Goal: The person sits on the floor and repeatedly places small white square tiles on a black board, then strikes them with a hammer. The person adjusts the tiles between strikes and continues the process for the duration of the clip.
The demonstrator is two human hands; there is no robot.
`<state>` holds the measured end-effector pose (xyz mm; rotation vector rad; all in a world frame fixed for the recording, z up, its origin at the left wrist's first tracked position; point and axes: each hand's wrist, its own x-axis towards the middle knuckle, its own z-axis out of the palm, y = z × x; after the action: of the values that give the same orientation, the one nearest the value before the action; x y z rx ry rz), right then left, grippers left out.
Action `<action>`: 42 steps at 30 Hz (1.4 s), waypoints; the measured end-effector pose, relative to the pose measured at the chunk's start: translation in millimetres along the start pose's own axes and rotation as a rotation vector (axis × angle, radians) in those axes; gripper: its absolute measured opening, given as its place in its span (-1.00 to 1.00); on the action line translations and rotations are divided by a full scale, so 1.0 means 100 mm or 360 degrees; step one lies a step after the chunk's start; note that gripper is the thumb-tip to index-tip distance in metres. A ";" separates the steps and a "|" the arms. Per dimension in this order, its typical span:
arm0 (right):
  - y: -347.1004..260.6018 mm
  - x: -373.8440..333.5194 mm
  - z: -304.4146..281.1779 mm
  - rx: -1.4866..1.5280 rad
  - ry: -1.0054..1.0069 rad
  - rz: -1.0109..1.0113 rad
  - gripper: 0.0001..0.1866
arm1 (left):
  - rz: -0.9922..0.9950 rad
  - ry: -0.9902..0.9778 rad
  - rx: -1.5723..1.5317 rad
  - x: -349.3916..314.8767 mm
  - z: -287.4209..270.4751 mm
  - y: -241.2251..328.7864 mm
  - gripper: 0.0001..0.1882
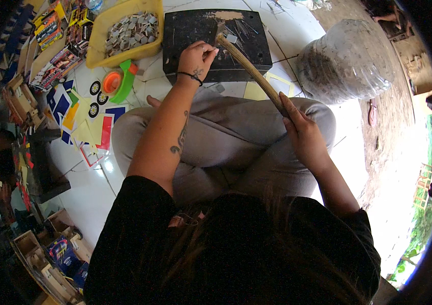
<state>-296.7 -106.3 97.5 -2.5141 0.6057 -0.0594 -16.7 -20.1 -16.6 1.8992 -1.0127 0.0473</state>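
My right hand (303,136) is wrapped round the lower end of the wooden handle of a hammer (252,70). The handle slants up and left, and its head end is over a black block (188,25) in front of my crossed legs. Beside that head, my left hand (195,61) is closed, thumb and fingertips pinched together at the block's top. Whatever is in the pinch is too small to make out. Thin wire-like pieces (246,31) lie on the block, with a small pale square piece (231,38) close to the hammer head.
A yellow tub (96,48) of small greyish square pieces stands left of the block. Near it are a green-and-orange tape dispenser (124,84), several toy wheels (95,87) and coloured sheets (105,129). At right sits a filled clear plastic bag (345,61). Other people's hands show at far left.
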 end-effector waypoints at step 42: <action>-0.02 2.05 0.70 0.0783 0.0425 -0.0174 -0.87 | -0.0323 -0.0057 0.0017 0.03 -0.16 0.03 -0.83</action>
<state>-100.5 -158.3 22.4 -2.0682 0.4839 -0.5263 -11.2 -10.7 -4.2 2.0095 -0.8400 -0.0998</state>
